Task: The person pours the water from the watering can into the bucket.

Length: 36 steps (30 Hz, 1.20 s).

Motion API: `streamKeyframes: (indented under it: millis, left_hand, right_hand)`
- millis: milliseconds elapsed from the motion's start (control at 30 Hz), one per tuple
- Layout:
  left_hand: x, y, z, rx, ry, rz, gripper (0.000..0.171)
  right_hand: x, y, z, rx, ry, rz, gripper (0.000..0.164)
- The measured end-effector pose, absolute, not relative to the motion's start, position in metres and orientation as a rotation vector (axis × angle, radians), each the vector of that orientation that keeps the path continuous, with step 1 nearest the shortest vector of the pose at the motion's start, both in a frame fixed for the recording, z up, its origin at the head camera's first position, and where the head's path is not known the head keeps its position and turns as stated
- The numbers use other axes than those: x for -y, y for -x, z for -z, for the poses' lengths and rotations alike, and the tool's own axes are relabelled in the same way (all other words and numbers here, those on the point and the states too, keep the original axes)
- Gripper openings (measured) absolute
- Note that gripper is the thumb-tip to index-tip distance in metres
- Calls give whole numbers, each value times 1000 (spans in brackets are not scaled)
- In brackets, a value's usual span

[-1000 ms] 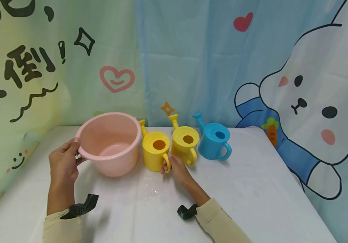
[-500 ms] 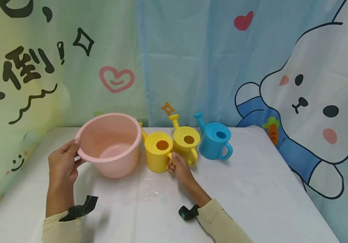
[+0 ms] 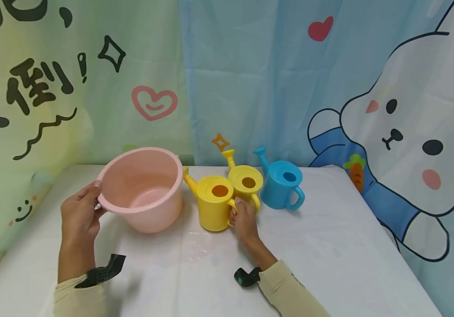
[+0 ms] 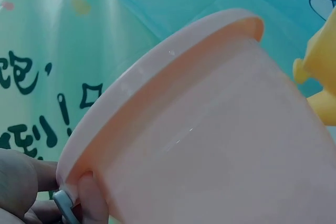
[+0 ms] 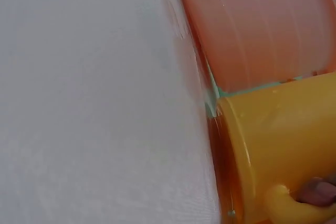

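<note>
My left hand (image 3: 79, 213) pinches the left rim of a pink plastic basin (image 3: 151, 215), thumb over the lip and fingers beneath. The basin leans so its mouth faces me; the left wrist view shows its outer wall close up. My right hand (image 3: 245, 220) grips the handle of a yellow watering can (image 3: 214, 211), whose spout points left toward the basin. Behind that can, partly covered by it and my hand, stands a second yellow watering can (image 3: 245, 180). A blue watering can (image 3: 280, 189) stands to its right.
A white-covered table (image 3: 330, 264) lies under everything, with a wet patch (image 3: 197, 246) in front of the basin. A printed curtain (image 3: 242, 88) with a cartoon rabbit hangs right behind the table. Black wrist cameras (image 3: 247, 277) sit at both cuffs.
My right hand has drawn the front yellow watering can to the right and a little toward me, away from the basin. The left hand and basin have stayed nearly in place.
</note>
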State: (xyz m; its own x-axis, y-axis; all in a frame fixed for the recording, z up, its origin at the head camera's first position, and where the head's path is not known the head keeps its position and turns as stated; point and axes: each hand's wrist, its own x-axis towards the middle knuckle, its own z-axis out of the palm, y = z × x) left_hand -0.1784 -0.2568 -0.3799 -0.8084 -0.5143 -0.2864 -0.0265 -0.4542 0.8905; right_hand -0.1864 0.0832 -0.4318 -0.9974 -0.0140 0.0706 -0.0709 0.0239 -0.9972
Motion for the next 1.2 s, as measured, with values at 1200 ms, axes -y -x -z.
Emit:
streamKeyframes:
  millis: [1200]
  left_hand:
    - [266, 175, 380, 1390, -709, 2386, 26]
  right_hand:
    - [-85, 187, 441, 1828, -292, -2214, 49]
